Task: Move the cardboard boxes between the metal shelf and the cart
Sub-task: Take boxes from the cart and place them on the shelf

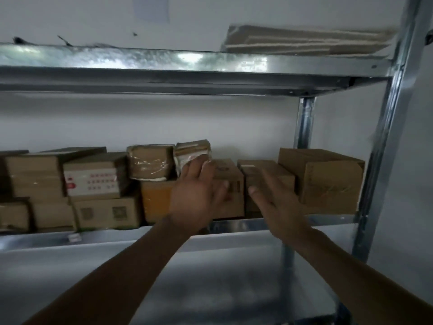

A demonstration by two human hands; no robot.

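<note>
Boxes (pixel 93 179) crowd the metal shelf (pixel 257 225) — cart out of view; I judge the moving barely begun; my left hand (pixel 199 191) and right hand (pixel 274 200) reach flat-fingered toward one middle box (pixel 235 177) — each grip open, nothing lifted yet.

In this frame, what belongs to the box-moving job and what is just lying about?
Job: cardboard boxes on the metal shelf; left hand and right hand, both open, reaching toward them.
Lying about: flattened cardboard on the top level; paper on the wall.
</note>
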